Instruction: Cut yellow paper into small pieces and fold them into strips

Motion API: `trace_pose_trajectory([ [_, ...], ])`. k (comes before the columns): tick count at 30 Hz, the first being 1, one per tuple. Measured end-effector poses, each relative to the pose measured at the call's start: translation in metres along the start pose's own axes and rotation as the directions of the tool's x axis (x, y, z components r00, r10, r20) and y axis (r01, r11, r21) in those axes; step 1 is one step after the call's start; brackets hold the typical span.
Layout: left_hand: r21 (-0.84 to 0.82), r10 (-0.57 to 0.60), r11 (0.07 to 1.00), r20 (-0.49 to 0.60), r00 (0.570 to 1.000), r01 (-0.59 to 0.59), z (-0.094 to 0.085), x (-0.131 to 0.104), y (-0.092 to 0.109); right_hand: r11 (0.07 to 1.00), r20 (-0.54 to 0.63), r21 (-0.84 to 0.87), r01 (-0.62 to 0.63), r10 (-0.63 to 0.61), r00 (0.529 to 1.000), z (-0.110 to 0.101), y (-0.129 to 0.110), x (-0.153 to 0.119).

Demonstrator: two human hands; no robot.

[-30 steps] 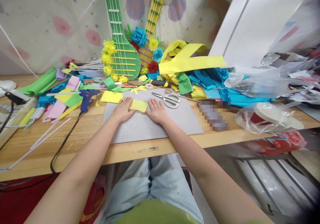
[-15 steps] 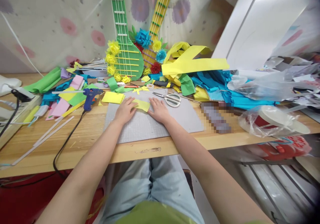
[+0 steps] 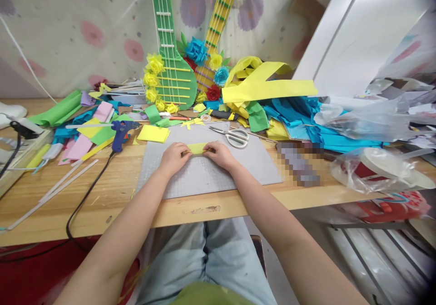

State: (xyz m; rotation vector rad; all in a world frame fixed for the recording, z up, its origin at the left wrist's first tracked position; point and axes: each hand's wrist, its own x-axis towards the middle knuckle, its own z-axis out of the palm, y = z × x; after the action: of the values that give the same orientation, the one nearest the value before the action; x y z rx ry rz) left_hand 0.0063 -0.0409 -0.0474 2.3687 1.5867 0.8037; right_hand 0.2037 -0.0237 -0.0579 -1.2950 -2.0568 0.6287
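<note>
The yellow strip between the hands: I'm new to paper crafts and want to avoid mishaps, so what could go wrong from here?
The yellow strip, held at its ends by the left hand and right hand, might crease or tear if pulled unevenly.

The scissors lie just beyond the right hand, so a forward reach could brush their blades.

The glue gun's cord runs over the table's edge; a snag might drag the glue gun.

You can read no words, brands or numbers here. The dark red panel on your round white tub wrapped in clear plastic (image 3: 383,166) is too small and creased over to make out. The red-and-white printed plastic bag (image 3: 405,207) below shows blurred print to you. On your grey rectangular cutting mat (image 3: 190,177) you see fine grid lines, with any figures illegible.
</note>
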Motion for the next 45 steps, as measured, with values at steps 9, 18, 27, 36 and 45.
trace_pose_trajectory([
  [9, -0.079, -0.210, 0.974, 0.030, 0.977, 0.212, -0.001, 0.004, -0.007, 0.936, -0.078, 0.228, -0.268, 0.292, 0.953, 0.002, -0.002, 0.006],
  [18, -0.118, -0.395, 0.913, -0.013, 0.918, 0.391, 0.002, 0.008, 0.004, 0.955, -0.152, 0.048, -0.292, 0.296, 0.943, 0.005, -0.009, 0.006],
  [27, 0.050, -0.410, 0.910, -0.012, 0.912, 0.410, 0.002, 0.012, 0.011, 0.962, -0.180, -0.053, -0.268, 0.255, 0.950, 0.009, -0.008, 0.005],
  [36, 0.175, -0.151, 0.971, -0.068, 0.986, 0.161, 0.008, 0.011, 0.009, 0.958, -0.181, -0.172, -0.230, 0.199, 0.963, 0.009, -0.009, 0.004],
  [45, 0.180, -0.139, 0.971, -0.115, 0.984, 0.159, 0.010, 0.010, 0.013, 0.928, -0.206, -0.329, -0.174, 0.109, 0.972, 0.014, -0.015, 0.001],
])
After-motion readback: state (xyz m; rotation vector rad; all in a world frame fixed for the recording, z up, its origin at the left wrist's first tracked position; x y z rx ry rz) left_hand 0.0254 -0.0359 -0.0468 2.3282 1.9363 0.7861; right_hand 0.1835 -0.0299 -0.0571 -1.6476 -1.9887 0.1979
